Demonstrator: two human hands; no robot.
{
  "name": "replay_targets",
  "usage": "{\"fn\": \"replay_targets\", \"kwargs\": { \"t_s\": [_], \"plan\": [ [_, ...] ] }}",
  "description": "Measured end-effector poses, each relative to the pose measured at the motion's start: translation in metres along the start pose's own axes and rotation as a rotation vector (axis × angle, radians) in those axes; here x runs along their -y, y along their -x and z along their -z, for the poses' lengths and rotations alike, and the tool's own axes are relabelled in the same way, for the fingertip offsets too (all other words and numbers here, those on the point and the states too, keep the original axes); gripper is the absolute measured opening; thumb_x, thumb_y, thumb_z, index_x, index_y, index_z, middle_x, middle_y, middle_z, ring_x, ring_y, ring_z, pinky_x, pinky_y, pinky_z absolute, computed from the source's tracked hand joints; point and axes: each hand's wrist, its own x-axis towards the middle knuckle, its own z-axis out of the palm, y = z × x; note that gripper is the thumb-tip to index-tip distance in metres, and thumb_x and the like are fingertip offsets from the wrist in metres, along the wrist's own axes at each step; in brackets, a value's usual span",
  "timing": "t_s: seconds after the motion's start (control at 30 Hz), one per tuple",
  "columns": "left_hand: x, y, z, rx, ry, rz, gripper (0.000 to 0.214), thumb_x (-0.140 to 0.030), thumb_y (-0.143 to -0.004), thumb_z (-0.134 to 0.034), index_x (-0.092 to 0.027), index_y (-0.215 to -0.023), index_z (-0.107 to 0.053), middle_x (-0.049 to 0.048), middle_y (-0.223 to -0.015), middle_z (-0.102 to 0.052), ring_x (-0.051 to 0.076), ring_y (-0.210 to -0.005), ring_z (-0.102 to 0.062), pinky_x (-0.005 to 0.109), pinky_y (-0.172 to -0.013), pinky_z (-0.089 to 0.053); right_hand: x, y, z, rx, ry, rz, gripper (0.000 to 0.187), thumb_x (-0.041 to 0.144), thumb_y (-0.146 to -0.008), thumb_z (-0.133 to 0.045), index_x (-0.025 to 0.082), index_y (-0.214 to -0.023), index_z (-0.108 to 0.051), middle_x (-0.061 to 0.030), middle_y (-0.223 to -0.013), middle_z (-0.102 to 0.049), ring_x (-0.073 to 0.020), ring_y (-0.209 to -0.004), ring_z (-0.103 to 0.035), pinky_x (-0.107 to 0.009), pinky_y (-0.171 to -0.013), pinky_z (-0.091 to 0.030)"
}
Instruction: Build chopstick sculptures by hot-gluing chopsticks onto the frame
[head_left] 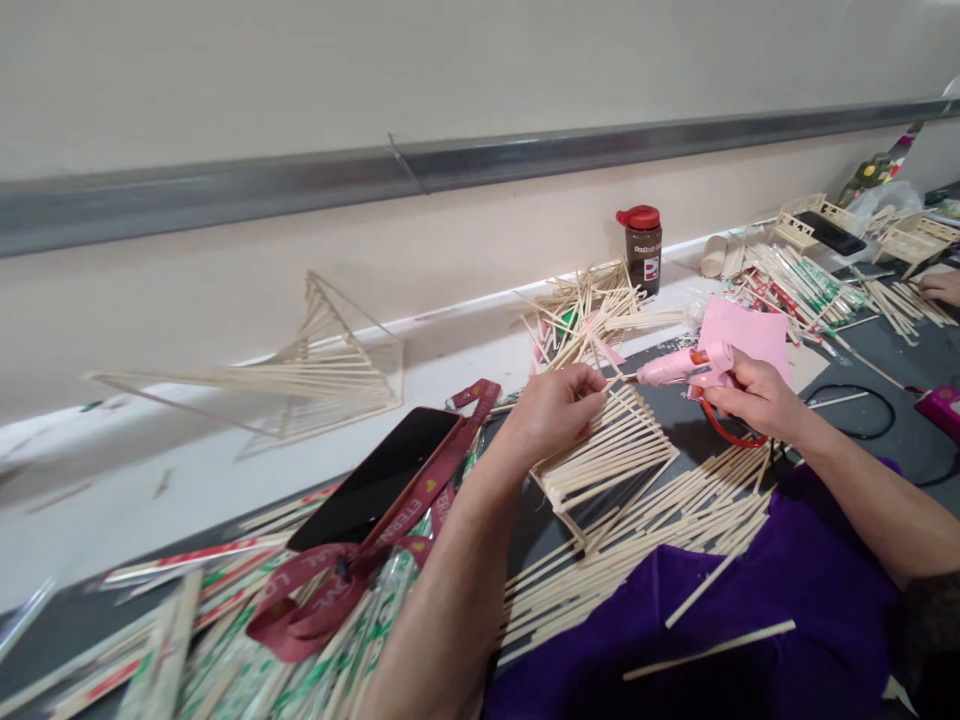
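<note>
My left hand point(556, 407) is closed on the top of a slanted frame of glued wooden sticks point(607, 455) that stands on the dark table. My right hand point(754, 395) grips a pink hot glue gun point(684, 367), whose nozzle points left at the frame's top edge, just beside my left fingers. A red loop of cord point(724, 430) hangs under the gun. Loose wooden sticks point(660, 535) lie spread beneath the frame and over a purple cloth point(750, 620) at my lap.
A finished stick structure point(322, 370) rests on the white ledge at the left. A black phone point(375, 478) with a red lanyard point(337, 585) lies on wrapped chopsticks point(225, 660). A red-capped brown jar point(643, 250) stands at the wall. Another person's hand point(941, 287) shows far right.
</note>
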Motion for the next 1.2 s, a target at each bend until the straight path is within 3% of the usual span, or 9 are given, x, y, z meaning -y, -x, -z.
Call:
{"fn": "replay_targets", "kwargs": {
  "t_s": [0.77,1.2],
  "plan": [
    [-0.0005,0.0013,0.0000,0.007,0.015,-0.026,0.011,-0.028,-0.070,-0.054,-0.019,-0.075,-0.059,-0.0039,-0.052,-0.056,0.012,-0.046,-0.055,0.024,-0.051,-0.039,0.0020,0.0006,0.0001,0.009,0.021,-0.011,0.027,0.033,-0.088,-0.056,0.016,-0.109,-0.058,-0.0028,-0.082,-0.066,-0.0108,-0.062,-0.049,-0.026,-0.058,-0.041],
    [0.0006,0.0001,-0.0001,-0.002,-0.002,-0.024,0.012,-0.029,-0.070,-0.055,-0.019,-0.076,-0.060,-0.0044,-0.053,-0.056,0.012,-0.046,-0.055,0.023,-0.050,-0.038,0.0013,0.0009,-0.0012,-0.021,0.080,-0.024,0.024,0.034,-0.087,-0.056,0.017,-0.103,-0.060,0.0014,-0.071,-0.057,-0.0116,-0.062,-0.049,-0.025,-0.059,-0.039]
  ]
}}
